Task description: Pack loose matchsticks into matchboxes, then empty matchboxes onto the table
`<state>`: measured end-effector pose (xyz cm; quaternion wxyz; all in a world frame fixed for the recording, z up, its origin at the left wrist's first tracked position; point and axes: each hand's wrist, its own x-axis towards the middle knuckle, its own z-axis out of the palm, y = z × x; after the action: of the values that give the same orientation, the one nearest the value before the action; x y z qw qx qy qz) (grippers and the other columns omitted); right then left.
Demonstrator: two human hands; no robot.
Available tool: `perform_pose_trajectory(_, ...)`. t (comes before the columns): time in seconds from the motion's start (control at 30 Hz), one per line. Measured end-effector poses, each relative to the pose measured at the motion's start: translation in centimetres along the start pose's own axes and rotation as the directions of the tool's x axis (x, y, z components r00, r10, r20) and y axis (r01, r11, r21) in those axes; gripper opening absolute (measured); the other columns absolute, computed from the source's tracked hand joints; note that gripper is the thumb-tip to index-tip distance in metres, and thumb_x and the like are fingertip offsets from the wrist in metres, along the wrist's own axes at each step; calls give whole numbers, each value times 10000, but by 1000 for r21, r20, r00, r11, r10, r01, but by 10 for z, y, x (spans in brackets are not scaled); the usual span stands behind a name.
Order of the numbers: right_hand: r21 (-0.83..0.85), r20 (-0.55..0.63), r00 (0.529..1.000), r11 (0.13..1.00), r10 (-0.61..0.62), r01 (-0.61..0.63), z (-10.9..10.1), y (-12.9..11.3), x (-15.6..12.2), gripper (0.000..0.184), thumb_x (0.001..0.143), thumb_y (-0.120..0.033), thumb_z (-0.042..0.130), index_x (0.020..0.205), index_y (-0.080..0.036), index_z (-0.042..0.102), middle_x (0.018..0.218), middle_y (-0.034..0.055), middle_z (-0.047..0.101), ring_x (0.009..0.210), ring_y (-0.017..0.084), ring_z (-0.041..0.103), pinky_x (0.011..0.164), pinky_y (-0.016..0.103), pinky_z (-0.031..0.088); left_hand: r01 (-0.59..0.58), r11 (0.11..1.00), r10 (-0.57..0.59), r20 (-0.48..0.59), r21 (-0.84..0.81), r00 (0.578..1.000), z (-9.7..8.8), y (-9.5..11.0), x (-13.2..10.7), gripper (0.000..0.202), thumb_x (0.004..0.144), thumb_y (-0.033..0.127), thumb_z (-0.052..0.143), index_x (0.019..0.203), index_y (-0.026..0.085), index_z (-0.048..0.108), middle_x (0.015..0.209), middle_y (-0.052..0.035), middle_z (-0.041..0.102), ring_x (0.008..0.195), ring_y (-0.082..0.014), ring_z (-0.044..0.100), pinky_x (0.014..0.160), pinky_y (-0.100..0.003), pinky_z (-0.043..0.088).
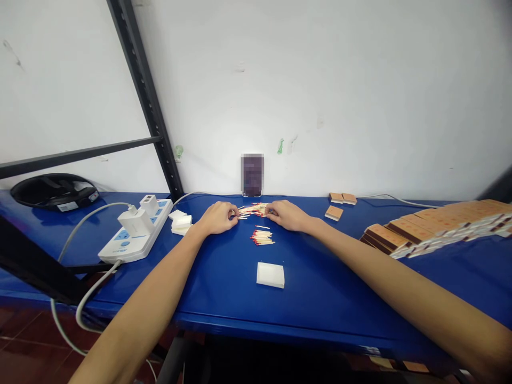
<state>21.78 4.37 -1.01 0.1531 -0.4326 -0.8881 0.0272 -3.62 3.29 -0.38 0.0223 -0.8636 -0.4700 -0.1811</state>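
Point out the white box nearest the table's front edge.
The white box lying alone in front of the matches; the other white boxes are grouped beside the power strip.

From six o'clock, one head-worn camera looks forward and down across the tabletop [224, 282] to the wall [340, 80] at twelve. It sits close behind the hands [218, 217], forearms [148, 301] showing at seven and four.

Forearms [150, 304] outstretched, left grip [218, 217] and right grip [288, 215] apart, fingers [232, 209] curled inward.

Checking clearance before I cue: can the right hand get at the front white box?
Probably yes: right of the small match pile, open blue tabletop separates the right hand from the white box.
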Motion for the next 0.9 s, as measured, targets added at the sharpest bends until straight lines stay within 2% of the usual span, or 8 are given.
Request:
perform_pose_trajectory(0.17, 110, 15, 1000, 994, 3, -5, -2, -11, 0, 161, 858, -259, 493, 795, -178, 617, 717, 18, 620, 618, 128, 508, 584, 246, 317, -16, 1000, 16, 10, -6, 1000, 0, 1, 0, 235, 758, 266, 546, 897, 201, 724, 781, -33, 673, 680, -167, 585, 642, -255, 402)
perform_pose_trajectory(0.33, 217, 125, 992, 976, -23, -5, -9, -22, 0, 140, 795, -284, 547, 762, -179, 634, 675, -7, 597, 583, 112, 485, 554, 237, 309, -24, 1000, 24, 14, -10, 1000, -1, 4, 0, 240, 749, 261, 534, 880, 189, 722, 771, -36, 665, 650, -156, 563, 606, -249, 372)
perform_pose_trajectory(0.43, 174, 38, 999, 984, 16, -22, -10, -18, 1, 178, 831, -318, 527, 809, -177, 633, 693, 2, 594, 602, 120, 489, 571, 244, 312, -22, 1000, 23, 10, -19, 1000, -1, 5, 0, 247, 745, 264, 528, 878, 185, 721, 755, -35, 654, 622, -148, 542, 590, -249, 358)
perform_pose_trajectory(0.53, 42, -71, 996, 998, 53, -50, -4, -8, 2, 158, 862, -288, 509, 892, -175, 615, 797, 37, 627, 683, 144, 523, 613, 254, 322, -25, 999, 25, 7, -23, 1000, -1, 5, 0, 244, 747, 266, 524, 869, 185, 720, 749, -35, 648, 614, -146, 533, 590, -248, 357)
perform_pose_trajectory(0.6, -39, -80, 995, 998, 55, -58, 1, -2, 1, 140, 871, -254, 502, 927, -177, 605, 867, 61, 642, 755, 166, 547, 646, 260, 332, -28, 999, 28, 4, -23, 1000, -1, 5, 0, 242, 747, 266, 522, 861, 184, 720, 741, -35, 644, 614, -146, 533, 591, -248, 359)
perform_pose_trajectory(0.7, -75, -65, 997, 996, 51, -56, 5, 3, 0, 132, 885, -221, 477, 931, -187, 596, 917, 70, 654, 827, 184, 567, 678, 264, 341, -27, 999, 27, 0, -24, 1000, -1, 6, 0, 238, 748, 266, 522, 853, 186, 720, 735, -33, 645, 616, -147, 538, 594, -248, 367)
perform_pose_trajectory(0.9, -48, -55, 997, 997, 57, -59, 6, 7, 1, 127, 888, -245, 493, 917, -186, 601, 887, 56, 647, 744, 164, 557, 635, 257, 330, -4, 999, 5, 10, -35, 1000, -2, 7, 0, 247, 747, 269, 523, 858, 179, 725, 725, -35, 651, 613, -148, 539, 585, -248, 363)
